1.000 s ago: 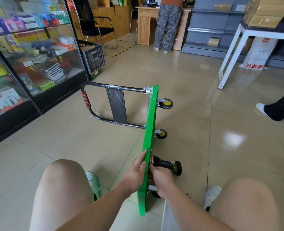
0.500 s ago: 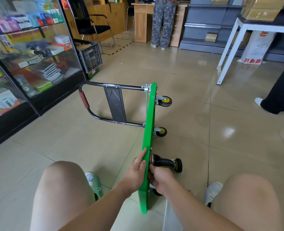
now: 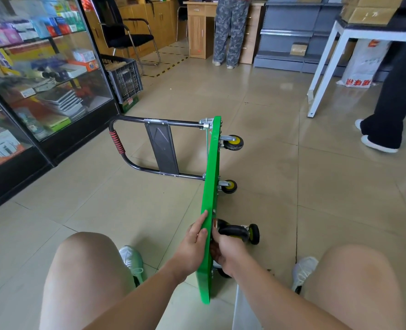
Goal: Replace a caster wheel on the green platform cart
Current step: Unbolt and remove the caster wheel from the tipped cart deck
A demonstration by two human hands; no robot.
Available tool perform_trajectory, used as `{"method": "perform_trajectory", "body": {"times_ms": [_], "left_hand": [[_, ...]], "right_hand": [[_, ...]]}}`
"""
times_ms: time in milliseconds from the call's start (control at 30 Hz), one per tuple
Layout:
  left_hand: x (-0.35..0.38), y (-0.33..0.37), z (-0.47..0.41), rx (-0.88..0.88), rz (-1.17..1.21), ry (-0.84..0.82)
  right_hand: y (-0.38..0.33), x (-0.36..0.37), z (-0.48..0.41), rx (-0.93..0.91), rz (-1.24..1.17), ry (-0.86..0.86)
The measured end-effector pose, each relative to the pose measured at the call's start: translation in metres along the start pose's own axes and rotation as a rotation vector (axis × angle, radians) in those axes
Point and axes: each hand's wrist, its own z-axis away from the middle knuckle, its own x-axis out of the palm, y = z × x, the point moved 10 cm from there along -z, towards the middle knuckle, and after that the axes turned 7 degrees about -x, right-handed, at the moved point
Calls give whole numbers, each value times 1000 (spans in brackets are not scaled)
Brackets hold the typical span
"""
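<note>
The green platform cart (image 3: 211, 177) stands on its long edge on the floor between my knees, its black folding handle (image 3: 135, 144) lying out to the left. Two yellow-hubbed casters (image 3: 232, 142) (image 3: 229, 186) stick out on the far right side. My left hand (image 3: 193, 244) presses flat against the deck's top face, thumb on the edge. My right hand (image 3: 223, 252) is curled around the near caster (image 3: 235, 232) on the underside; its mount is hidden by my fingers. A further wheel (image 3: 254, 234) shows just beyond.
A glass display cabinet (image 3: 42, 79) lines the left. A black crate (image 3: 125, 79) and chair (image 3: 128, 36) stand behind the cart. A white table leg (image 3: 321, 84) and a walking person's legs (image 3: 387, 110) are at the right; another person (image 3: 230, 32) stands at a desk.
The view has tipped down slightly and the person at the right has stepped further into view. My hands keep their hold on the cart and the caster.
</note>
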Motion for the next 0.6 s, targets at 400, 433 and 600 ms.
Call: {"method": "perform_trajectory", "body": {"times_ms": [400, 433, 600], "left_hand": [[-3, 1, -5, 0, -84, 11], [-2, 1, -6, 0, -96, 8], [-1, 1, -14, 5, -147, 13]], "right_hand": [[20, -72, 0, 32, 27, 219], [26, -83, -4, 53, 43, 243], [55, -142, -26, 109, 263, 292]]}}
